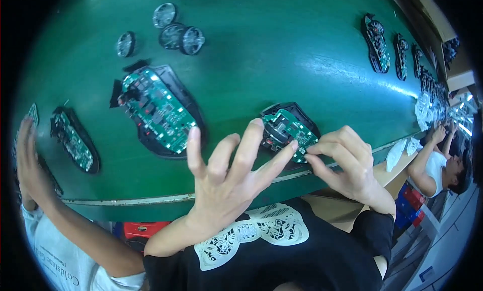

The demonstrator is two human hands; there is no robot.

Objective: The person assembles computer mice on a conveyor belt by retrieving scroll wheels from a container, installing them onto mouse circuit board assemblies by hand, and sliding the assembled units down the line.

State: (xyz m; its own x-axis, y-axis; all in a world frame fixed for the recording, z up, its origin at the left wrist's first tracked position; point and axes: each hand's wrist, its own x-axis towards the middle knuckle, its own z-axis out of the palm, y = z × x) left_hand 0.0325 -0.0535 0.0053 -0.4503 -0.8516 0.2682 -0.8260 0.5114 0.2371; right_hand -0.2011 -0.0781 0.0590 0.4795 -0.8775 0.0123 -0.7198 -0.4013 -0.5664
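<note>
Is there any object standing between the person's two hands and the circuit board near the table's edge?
Nothing visible stands in the way. The right hand has its fingertips at the right end of the circuit board; the left hand overlaps its lower side with one fingertip.

On the table (282, 54), one circuit board (291, 130) is placed beneath fingertips of the left hand (226, 175) and right hand (347, 162); a second board (161, 110) is set left of these, discs (192, 40) beyond, more boards (377, 44) far right.
</note>
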